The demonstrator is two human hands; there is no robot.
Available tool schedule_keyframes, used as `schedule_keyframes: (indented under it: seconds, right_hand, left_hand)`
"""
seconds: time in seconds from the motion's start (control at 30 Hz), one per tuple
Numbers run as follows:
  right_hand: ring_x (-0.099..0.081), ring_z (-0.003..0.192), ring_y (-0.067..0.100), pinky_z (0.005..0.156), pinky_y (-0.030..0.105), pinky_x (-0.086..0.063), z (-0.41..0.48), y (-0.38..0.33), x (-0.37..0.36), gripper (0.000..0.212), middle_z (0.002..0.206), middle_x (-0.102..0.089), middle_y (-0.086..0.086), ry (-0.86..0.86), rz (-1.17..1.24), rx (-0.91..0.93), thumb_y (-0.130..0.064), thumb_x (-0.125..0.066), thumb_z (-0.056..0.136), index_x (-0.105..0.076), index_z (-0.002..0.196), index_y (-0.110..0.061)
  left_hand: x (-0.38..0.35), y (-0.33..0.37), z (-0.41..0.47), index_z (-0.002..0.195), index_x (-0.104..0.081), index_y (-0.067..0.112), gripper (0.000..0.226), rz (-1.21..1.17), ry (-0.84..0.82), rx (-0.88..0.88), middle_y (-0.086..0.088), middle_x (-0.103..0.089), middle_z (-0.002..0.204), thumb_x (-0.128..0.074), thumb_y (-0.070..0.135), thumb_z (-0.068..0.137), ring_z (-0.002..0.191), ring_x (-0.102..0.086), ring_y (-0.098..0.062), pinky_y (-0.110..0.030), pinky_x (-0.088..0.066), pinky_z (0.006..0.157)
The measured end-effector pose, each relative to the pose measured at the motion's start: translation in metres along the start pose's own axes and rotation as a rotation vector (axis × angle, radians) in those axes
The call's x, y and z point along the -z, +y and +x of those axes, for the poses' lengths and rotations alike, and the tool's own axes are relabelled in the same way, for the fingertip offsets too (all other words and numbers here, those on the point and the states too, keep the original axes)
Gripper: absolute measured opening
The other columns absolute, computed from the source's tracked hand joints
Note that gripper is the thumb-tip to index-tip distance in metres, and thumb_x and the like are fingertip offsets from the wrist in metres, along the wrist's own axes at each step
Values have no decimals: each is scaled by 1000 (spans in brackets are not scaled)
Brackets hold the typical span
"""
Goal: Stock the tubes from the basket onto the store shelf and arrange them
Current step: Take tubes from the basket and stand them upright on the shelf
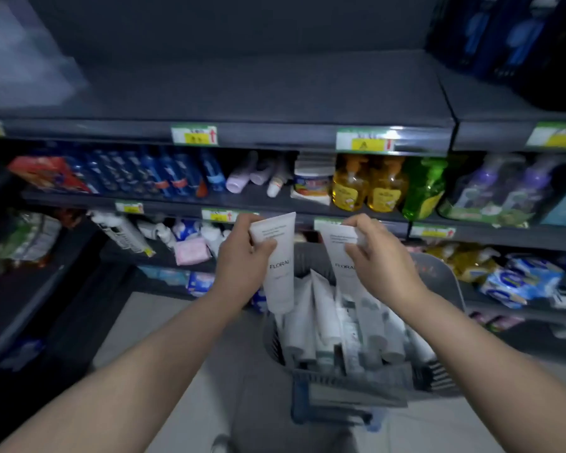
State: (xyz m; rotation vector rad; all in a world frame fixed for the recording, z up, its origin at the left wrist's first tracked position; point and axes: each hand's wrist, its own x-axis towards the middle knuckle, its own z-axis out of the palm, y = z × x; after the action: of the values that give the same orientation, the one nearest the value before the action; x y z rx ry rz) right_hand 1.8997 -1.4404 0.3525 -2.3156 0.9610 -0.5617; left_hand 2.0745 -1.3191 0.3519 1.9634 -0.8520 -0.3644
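Above our hands the dark store shelf (242, 93) is bare; our left hand (242, 256) grips one white tube (280, 276), our right hand (379, 256) another tube (339, 256) — both held over the grey basket (445, 322) full of tubes.

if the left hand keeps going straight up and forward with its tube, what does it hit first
Probably the shelf edge with the price tag just above the left hand and its white tube. Depth is unclear, so the tube's flat end may reach it before the fingers.
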Motion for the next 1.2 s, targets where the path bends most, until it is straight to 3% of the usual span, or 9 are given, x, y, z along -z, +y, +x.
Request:
schedule_keyframes:
  seconds: [0.2, 0.3, 0.47, 0.6, 0.77, 1.0, 1.2]
  right_hand:
    - [-57, 103, 26, 80, 35, -46, 34, -110, -33, 27, 112, -61, 3, 66, 31, 132, -14, -58, 88, -51, 113, -21]
    - [-58, 95, 23, 74, 33, -44, 46, -161, -56, 26, 112, -61, 2, 106, 30, 144, -15, -56, 90, -51, 114, -22]
    - [-58, 86, 21, 68, 30, -39, 70, -237, -92, 29, 112, -61, -2, 180, 63, 127, -18, -54, 93, -49, 121, -23]
    - [-55, 82, 18, 65, 29, -36, 85, -275, -104, 23, 100, -58, -4, 241, 133, 88, -17, -53, 93, -49, 114, -24]
    - [-54, 79, 16, 64, 30, -39, 112, -312, -100, 25, 102, -58, -3, 288, 133, 138, -16, -52, 92, -49, 115, -25]
    - [-53, 92, 17, 70, 30, -35, 185, -355, -82, 28, 108, -58, -3, 439, 143, 216, -14, -51, 90, -49, 116, -24]
    - [-53, 90, 17, 70, 30, -38, 273, -365, -77, 29, 108, -60, -2, 441, 125, 249, -14, -52, 88, -50, 115, -25]
  left_hand:
    - [128, -14, 25, 92, -51, 20, 16, -53, 101, -21, -2, -62, 85, -62, 10, 86, 81, -61, -22, -44, -52, 69]
    - [186, -27, 38, 99, -52, 16, 16, -85, 140, -11, -1, -64, 90, -62, 10, 88, 87, -63, -23, -47, -54, 76]
    - [262, -48, 69, 93, -53, 29, 18, -56, 158, -53, 4, -66, 94, -62, 14, 86, 89, -65, -19, -46, -56, 79]
    - [291, -47, 93, 95, -53, 26, 19, -53, 149, -95, 3, -66, 94, -62, 12, 85, 90, -65, -20, -42, -56, 78]
    - [314, -33, 129, 95, -53, 24, 19, -108, 164, -164, -1, -66, 99, -62, 11, 84, 89, -64, -19, -41, -54, 76]
    - [357, -6, 214, 83, -48, 33, 27, -183, 258, -222, 0, -66, 100, -61, 9, 83, 93, -65, -19, -44, -56, 80]
    - [372, 9, 308, 88, -53, 27, 24, -74, 301, -276, 4, -65, 94, -63, 7, 80, 86, -63, -19, -35, -53, 72]
